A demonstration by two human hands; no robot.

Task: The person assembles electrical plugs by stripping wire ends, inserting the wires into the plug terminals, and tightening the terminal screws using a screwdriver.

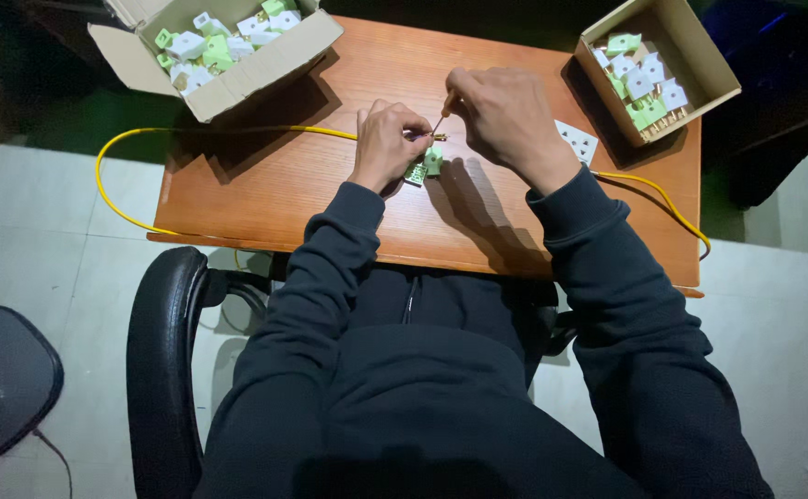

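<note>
Wooden bench point(265, 189), reddish-brown, rectangular, on a pale tiled floor point(34, 231). On it: one open cardboard box point(265, 65) at the far left corner and one smaller open cardboard box point(699, 55) at the far right corner, each holding green-and-white plastic plug parts; one white socket plate point(577, 140) lying flat just beside the smaller box; one yellow cable point(145, 130) looping off the left edge and trailing off the right. Black office chair point(159, 370) at the near edge; dark round object point(2, 379) on the floor, left.
</note>
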